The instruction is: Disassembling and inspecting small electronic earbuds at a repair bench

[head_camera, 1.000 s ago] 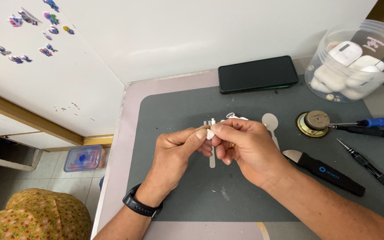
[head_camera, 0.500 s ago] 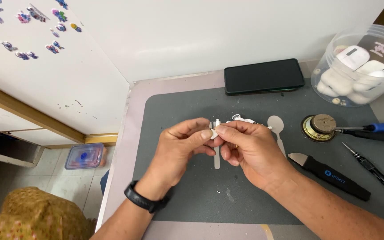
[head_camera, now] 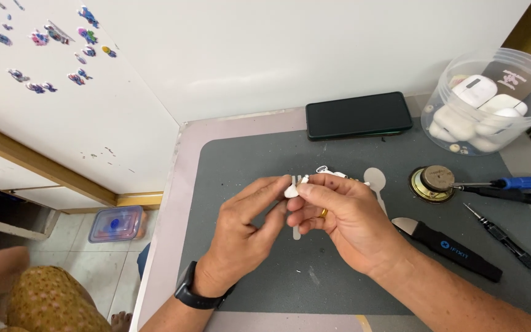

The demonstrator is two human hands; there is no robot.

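Both my hands meet over the middle of a grey work mat (head_camera: 247,160). My left hand (head_camera: 244,237), with a black watch on the wrist, pinches a small white earbud (head_camera: 292,190) between thumb and forefinger. My right hand (head_camera: 345,221), wearing a gold ring, grips the same earbud from the right with its fingertips. A white stem (head_camera: 296,232) hangs down between the hands. More small white parts (head_camera: 333,173) lie on the mat just behind my right fingers, partly hidden.
A black phone (head_camera: 359,115) lies at the mat's far edge. A clear tub (head_camera: 490,101) of white earbud cases stands far right. A white spoon-shaped pick (head_camera: 376,184), round speaker (head_camera: 431,182), blue-handled screwdriver (head_camera: 511,183), thin black screwdriver (head_camera: 511,249) and black pry tool (head_camera: 450,249) lie right.
My hands have stayed together on the earbud, with the fingers shifting slightly around it. The view has drifted a little; the tools have not moved.
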